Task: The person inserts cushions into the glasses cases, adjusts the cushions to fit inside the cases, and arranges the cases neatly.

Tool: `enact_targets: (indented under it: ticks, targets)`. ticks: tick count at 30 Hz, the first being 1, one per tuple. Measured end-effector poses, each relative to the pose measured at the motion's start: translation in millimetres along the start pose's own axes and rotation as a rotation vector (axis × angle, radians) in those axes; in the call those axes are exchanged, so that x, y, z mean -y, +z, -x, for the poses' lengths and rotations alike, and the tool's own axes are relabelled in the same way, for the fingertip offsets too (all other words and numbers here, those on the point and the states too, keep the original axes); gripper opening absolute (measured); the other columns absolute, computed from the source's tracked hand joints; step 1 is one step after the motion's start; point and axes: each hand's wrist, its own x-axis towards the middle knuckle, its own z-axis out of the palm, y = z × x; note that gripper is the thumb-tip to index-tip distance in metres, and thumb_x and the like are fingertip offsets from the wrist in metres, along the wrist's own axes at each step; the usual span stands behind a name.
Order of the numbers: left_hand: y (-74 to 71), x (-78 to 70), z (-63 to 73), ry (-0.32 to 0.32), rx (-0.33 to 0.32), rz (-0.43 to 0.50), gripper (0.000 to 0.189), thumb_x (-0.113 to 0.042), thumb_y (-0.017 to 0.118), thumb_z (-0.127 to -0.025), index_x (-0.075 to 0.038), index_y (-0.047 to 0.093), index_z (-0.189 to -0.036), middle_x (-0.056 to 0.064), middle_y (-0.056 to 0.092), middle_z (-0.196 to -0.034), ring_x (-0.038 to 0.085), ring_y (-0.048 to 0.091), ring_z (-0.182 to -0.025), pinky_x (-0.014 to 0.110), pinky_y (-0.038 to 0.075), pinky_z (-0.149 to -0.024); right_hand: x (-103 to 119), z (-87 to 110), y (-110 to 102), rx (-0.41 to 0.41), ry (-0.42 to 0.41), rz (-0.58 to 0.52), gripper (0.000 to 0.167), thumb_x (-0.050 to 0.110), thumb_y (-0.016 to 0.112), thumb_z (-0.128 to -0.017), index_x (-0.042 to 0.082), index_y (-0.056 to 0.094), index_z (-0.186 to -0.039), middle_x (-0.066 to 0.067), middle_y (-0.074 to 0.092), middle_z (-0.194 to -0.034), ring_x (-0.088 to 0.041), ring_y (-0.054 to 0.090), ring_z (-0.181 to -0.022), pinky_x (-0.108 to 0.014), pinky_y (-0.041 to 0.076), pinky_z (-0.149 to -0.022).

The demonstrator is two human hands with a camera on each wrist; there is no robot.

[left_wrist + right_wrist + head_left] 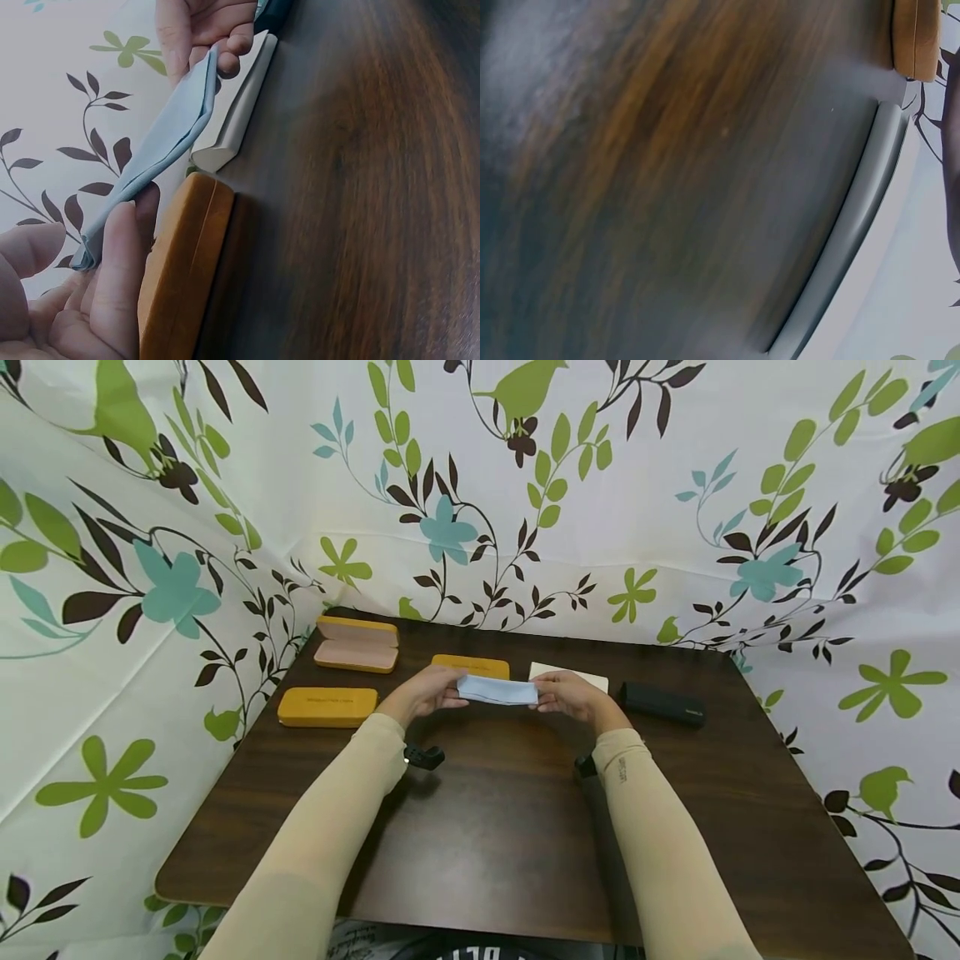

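A folded light-blue cloth is stretched between both hands above the table. My left hand holds its left end, and my right hand pinches the right end. In the left wrist view the cloth slopes up from the left hand to the right hand's fingertips, its layered edge showing. Just behind the cloth lies a closed yellow glasses case, partly hidden. A flat white thing with a rounded edge lies behind the right hand; its kind is unclear.
On the dark wooden table, an open yellow glasses case with pale pink lining stands at back left. Nearer lies a closed yellow case, beside the left wrist. A black case lies right of the right hand. Patterned curtains hang behind.
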Motion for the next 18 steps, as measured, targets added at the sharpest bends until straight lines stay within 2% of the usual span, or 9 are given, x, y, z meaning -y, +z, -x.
enact_targets:
  ticks: [12, 18]
  targets:
    - [-4.6, -1.6, 4.9, 0.011, -0.005, 0.025, 0.041, -0.023, 0.052, -0.108, 0.005, 0.052, -0.139, 0.025, 0.064, -0.128, 0.022, 0.073, -0.088, 0.035, 0.06, -0.082, 2.4, 0.9, 5.4, -0.012, -0.014, -0.035, 0.038, 0.013, 0.045, -0.11, -0.008, 0.046, -0.142, -0.013, 0.061, -0.107, -0.019, 0.068, -0.087, -0.025, 0.057, -0.075]
    - [-9.0, -4.0, 10.1, 0.021, -0.009, 0.03, 0.044, -0.025, 0.049, -0.109, 0.005, 0.049, -0.141, 0.025, 0.063, -0.131, 0.022, 0.073, -0.091, 0.043, 0.053, -0.097, 5.4, -0.9, 10.7, 0.003, -0.037, -0.043, 0.036, 0.012, 0.047, -0.109, -0.009, 0.048, -0.139, -0.013, 0.062, -0.106, -0.019, 0.067, -0.087, -0.025, 0.057, -0.075]
